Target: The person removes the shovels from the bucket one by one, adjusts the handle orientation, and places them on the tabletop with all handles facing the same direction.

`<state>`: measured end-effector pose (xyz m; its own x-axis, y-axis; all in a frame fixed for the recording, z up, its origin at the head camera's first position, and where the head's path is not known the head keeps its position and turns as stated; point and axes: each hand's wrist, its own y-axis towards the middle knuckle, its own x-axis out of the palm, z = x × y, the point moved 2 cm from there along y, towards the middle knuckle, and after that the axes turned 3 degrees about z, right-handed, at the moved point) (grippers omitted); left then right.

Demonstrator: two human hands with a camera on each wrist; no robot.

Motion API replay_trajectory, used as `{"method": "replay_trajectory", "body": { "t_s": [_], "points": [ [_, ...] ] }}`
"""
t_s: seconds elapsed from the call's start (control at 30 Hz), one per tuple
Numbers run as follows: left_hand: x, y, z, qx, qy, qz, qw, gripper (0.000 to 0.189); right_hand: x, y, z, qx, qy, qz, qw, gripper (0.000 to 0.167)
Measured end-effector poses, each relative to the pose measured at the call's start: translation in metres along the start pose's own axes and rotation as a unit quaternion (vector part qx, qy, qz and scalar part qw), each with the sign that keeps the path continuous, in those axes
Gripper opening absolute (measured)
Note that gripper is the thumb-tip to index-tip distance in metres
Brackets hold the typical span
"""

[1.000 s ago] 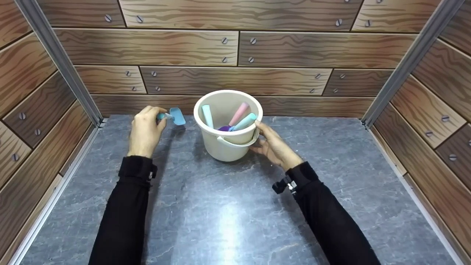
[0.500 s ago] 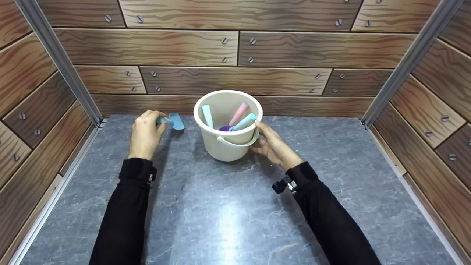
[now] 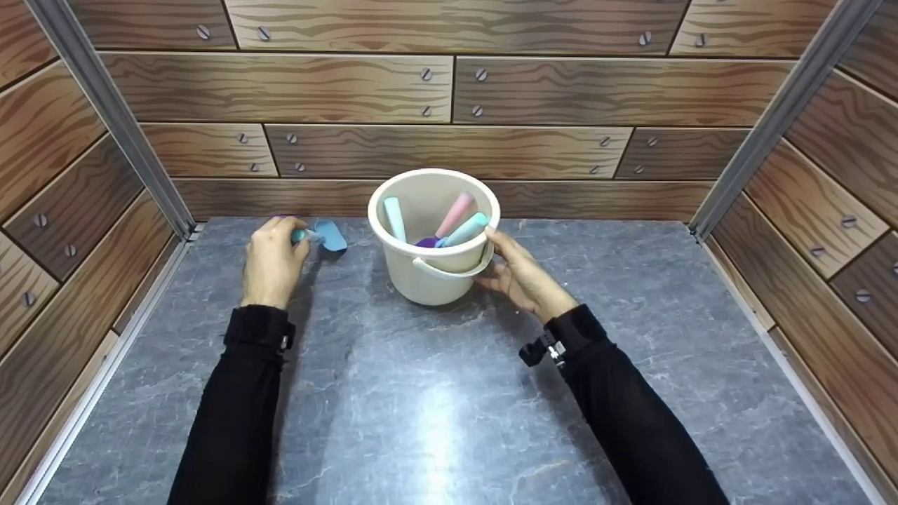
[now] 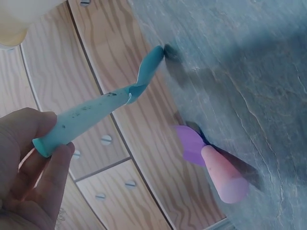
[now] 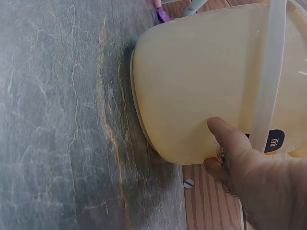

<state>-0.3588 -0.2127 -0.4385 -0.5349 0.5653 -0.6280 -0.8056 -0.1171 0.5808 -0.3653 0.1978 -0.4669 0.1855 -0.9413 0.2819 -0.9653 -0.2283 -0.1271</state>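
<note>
My left hand (image 3: 272,263) pinches the end of a toy shovel's teal handle (image 4: 86,117) between thumb and fingers. The blue blade (image 3: 330,236) points right, its tip close over the tabletop in the left wrist view. Near that hand, a second toy shovel with a purple blade (image 4: 191,145) and pink handle (image 4: 224,175) lies on the table. My right hand (image 3: 526,277) rests against the right side of a cream bucket (image 3: 435,277), with extended fingers touching its wall and rim. Several shovel handles, teal (image 3: 395,219) and pink (image 3: 456,214), stick up inside the bucket.
The bucket stands upright on a grey marbled tabletop (image 3: 421,379), its handle (image 3: 449,272) hanging down in front. A wood-patterned back wall (image 3: 449,151) rises close behind it. Similar side walls with metal corner posts (image 3: 765,119) close in both sides.
My left hand has moved slightly left and down with the toy shovel, whose blade has lowered toward the tabletop. The right hand and the bucket have stayed in place.
</note>
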Motion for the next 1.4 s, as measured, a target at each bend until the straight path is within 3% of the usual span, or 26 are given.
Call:
{"method": "replay_trajectory", "body": {
  "t_s": [0.37,0.97,1.2,1.4],
  "points": [
    [0.001,-0.005,-0.005,-0.021,0.013,-0.003,0.9997,0.024,0.000,0.001,0.000,0.004,0.001,0.007,1.0000,0.083],
    [0.009,-0.022,-0.016,-0.024,0.042,-0.079,0.9957,0.030,0.000,-0.001,-0.002,0.003,0.010,0.008,0.9999,0.079],
    [0.012,-0.026,-0.020,-0.014,0.057,-0.073,0.9956,0.027,0.000,-0.002,-0.001,0.007,0.009,0.007,0.9999,0.080],
    [0.013,-0.026,-0.020,-0.035,0.069,-0.077,0.9940,0.028,0.001,-0.001,0.001,0.008,0.013,0.007,0.9999,0.081]
  ]
}}
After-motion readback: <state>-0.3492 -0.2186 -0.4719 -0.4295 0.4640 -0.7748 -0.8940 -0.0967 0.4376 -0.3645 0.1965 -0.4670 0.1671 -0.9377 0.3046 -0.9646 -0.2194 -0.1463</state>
